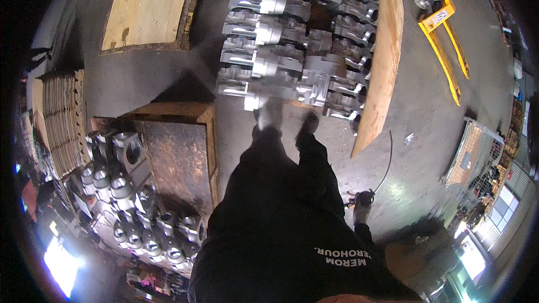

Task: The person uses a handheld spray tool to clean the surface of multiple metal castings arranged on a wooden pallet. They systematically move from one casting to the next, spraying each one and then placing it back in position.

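Note:
My left hand point(270, 114) is a pale blur past the end of its black sleeve. It reaches to the near end of rows of grey metal castings point(268, 31); motion hides its fingers, and I cannot tell if it touches one. Lower down and to the right, my right hand point(361, 213) looks gloved and is closed round a small dark hand tool point(367, 197). From that tool a thin dark hose or cable point(386, 171) curves up over the floor. The tool's exact kind is too small to make out.
A wooden board point(384, 62) stands along the castings' right side. On the left are a wooden crate point(174, 163), more ring-ended metal parts point(120, 188) and stacked cardboard point(59, 120). A plywood-topped pallet point(149, 8) lies far left, a yellow pallet jack point(441, 39) far right.

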Tool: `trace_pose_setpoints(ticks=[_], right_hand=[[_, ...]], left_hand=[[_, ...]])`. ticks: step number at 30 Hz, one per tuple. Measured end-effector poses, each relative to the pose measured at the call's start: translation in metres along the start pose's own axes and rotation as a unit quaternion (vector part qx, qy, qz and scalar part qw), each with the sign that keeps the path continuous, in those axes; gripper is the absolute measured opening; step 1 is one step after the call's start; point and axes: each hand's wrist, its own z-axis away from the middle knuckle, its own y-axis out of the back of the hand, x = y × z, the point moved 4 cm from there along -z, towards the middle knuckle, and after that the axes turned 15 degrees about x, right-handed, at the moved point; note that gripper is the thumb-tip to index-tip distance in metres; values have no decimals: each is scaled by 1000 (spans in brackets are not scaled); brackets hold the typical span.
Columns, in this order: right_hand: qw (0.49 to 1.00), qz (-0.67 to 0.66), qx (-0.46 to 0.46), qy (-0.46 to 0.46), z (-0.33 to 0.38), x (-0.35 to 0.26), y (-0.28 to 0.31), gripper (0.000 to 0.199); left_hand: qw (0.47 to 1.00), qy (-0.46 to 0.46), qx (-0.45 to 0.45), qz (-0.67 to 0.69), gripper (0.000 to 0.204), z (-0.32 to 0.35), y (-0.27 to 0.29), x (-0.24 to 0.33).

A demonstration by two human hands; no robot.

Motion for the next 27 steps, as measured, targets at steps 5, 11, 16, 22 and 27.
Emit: trace_pose_setpoints(ticks=[5, 11, 16, 22, 27], right_hand=[[984, 47, -23, -170, 69, -22, -34, 13], [987, 86, -27, -136, 117, -38, -48, 15], [974, 79, 0, -213, 120, -13, -31, 16], [998, -11, 23, -63, 147, 16, -10, 28], [971, 1, 50, -233, 176, 68, 11, 42]], left_hand=[[990, 20, 73, -121, 82, -119, 46, -78], [992, -8, -129, -13, 50, -173, -10, -91], [977, -190, -40, 86, 31, -239, -70, -205], [938, -344, -3, -43, 29, -255, -107, -219], [899, -329, -81, -277, 31, -173, -97, -185]])
